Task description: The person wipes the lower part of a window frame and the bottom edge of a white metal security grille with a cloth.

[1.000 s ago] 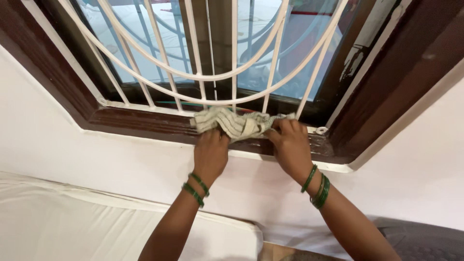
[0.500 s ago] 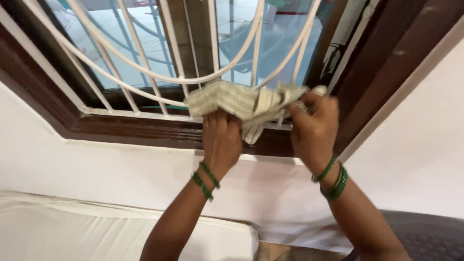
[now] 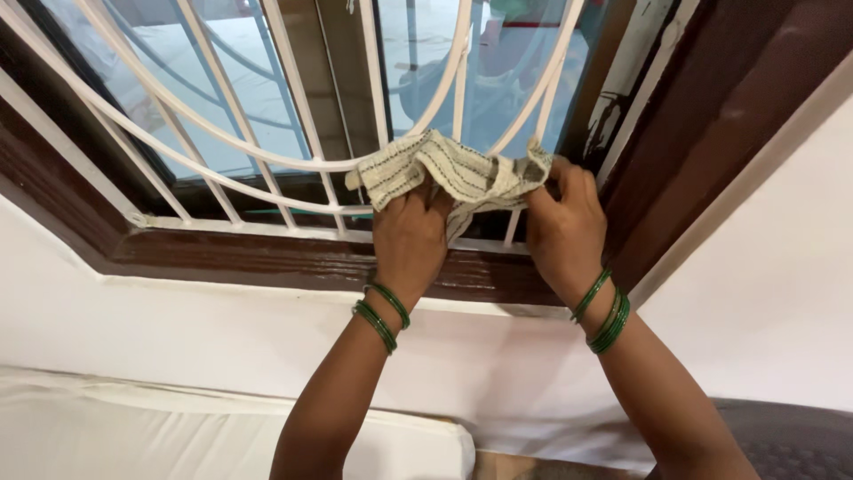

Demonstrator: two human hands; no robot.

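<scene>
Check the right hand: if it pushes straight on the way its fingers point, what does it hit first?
Likely the white window grille. The right hand points up and away, bunching the checked cloth against the bars; the glass pane lies behind. Depth is hard to judge.

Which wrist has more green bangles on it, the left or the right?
The right wrist: it carries a thicker stack of green bangles than the left wrist.

packages: none | labels: none | signs: none | screens: none
</scene>
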